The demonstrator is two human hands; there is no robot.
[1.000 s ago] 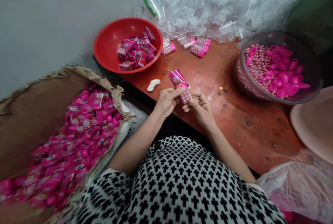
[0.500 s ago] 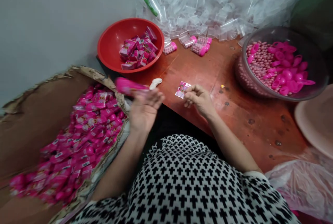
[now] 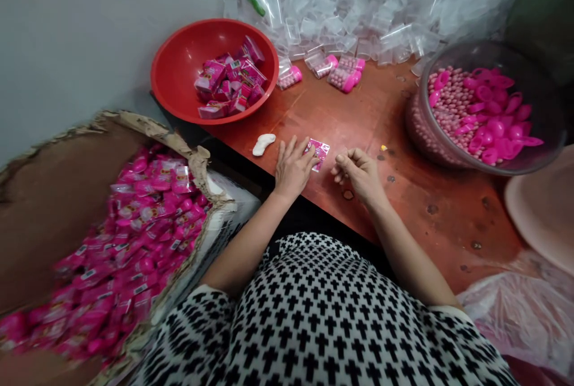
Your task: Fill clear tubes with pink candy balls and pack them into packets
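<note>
A small pink printed label point(image 3: 320, 153) lies flat on the reddish-brown table. My left hand point(image 3: 293, 168) rests palm down with its fingers stretched out, the fingertips over the label's left edge. Just to the right, apart from the label, is my right hand point(image 3: 359, 174). Its thumb and fingers are curled together in a pinch; whether anything small is between them is hidden. Left of my left hand, near the table's edge, lies a white, bent piece point(image 3: 263, 144) whose kind I cannot tell.
A red bowl point(image 3: 168, 72) holds pink packets. Below it, a torn cardboard box point(image 3: 45, 207) contains many pink wrapped pieces. Clear plastic tubes point(image 3: 359, 9) are heaped behind several bead-filled, pink-capped tubes point(image 3: 344, 78). A translucent basin point(image 3: 419, 114) on the right holds pink beads and caps.
A pink wrapped piece by my left hand has gone from view above the box. My left hand has moved right onto the label. My right hand has come off it, slightly rightward.
</note>
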